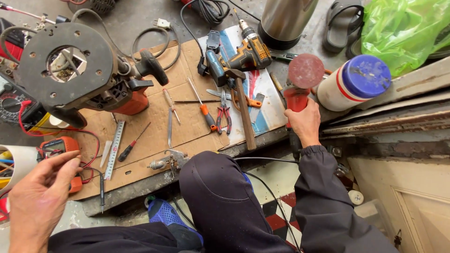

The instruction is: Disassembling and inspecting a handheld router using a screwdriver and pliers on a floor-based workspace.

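Above the cardboard (187, 126), right hand (305, 122) grip clamps the red sander (300, 82); left hand (40, 197) hangs spread, empty.

One camera sits on my head, looking steeply down over my knee (213, 187); it is close above the cardboard (154, 136) on the floor; no second view shares it.

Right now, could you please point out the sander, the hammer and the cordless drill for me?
Sander (305, 70), head view, on its red sanding disc.
Hammer (245, 112), head view, on the wooden handle.
Cordless drill (251, 52), head view, on its orange-and-black body.
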